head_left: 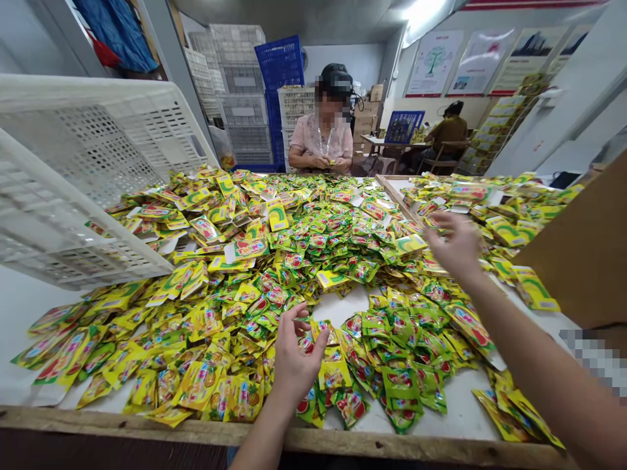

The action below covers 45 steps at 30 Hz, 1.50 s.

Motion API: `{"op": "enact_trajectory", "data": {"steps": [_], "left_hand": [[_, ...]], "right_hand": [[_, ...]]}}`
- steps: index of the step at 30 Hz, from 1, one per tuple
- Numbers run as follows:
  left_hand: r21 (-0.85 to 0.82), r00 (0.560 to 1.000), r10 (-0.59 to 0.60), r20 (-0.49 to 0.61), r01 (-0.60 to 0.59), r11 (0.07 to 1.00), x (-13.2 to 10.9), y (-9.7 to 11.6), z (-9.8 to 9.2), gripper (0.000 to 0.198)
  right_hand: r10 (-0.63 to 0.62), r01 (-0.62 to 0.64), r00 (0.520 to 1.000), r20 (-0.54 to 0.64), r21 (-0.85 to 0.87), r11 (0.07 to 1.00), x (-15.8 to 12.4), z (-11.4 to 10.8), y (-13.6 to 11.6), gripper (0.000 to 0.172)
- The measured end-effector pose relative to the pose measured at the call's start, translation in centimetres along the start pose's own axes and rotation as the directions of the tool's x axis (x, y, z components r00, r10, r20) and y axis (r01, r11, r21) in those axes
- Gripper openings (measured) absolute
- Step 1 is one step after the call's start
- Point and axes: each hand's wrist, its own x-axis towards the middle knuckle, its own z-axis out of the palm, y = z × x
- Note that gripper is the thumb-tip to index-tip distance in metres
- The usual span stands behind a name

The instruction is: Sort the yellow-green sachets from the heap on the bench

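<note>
A wide heap of small green and yellow sachets [294, 261] covers the white table [19, 307]. My left hand [294, 352] hovers over the near part of the heap, fingers curled in a pinch round a small sachet [307, 341]. My right hand [453, 245] is stretched out farther right, above the sachets, with fingers spread and blurred by motion; nothing shows in it.
A white plastic crate [73, 170] lies tilted at the left. A brown cardboard box [582, 254] stands at the right. Across the table a seated person [323, 140] handles sachets; another person [448, 134] sits farther back. Stacked crates [245, 85] line the rear. The wooden table edge [147, 431] is near me.
</note>
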Motion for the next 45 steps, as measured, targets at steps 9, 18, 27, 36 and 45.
{"op": "enact_trajectory", "data": {"steps": [9,18,27,36,45], "left_hand": [[-0.213,0.909,-0.141,-0.392,0.059,0.975,-0.1,-0.9,-0.3,0.036],[0.245,0.935,-0.053,0.351,-0.037,0.969,0.5,-0.6,0.6,0.022],[0.472,0.828,-0.169,0.534,-0.126,0.873,2.4,-0.6,2.0,0.035],[0.087,0.921,-0.163,0.353,0.141,0.986,2.4,1.1,0.1,0.020],[-0.495,0.919,-0.339,0.200,0.394,0.775,0.1,3.3,0.7,0.035]], "right_hand": [[-0.022,0.158,0.793,0.609,-0.170,0.973,-4.5,11.3,-6.8,0.025],[0.099,0.089,0.749,0.656,-0.247,0.965,-4.8,9.9,-4.8,0.052],[0.115,-0.076,0.853,0.509,-0.096,0.992,-6.1,6.8,-5.0,0.012],[0.187,-0.441,0.864,0.468,0.524,0.729,-10.6,2.4,-10.9,0.036],[0.146,-0.755,0.656,0.741,0.635,0.164,-14.0,4.2,-15.6,0.046]]}}
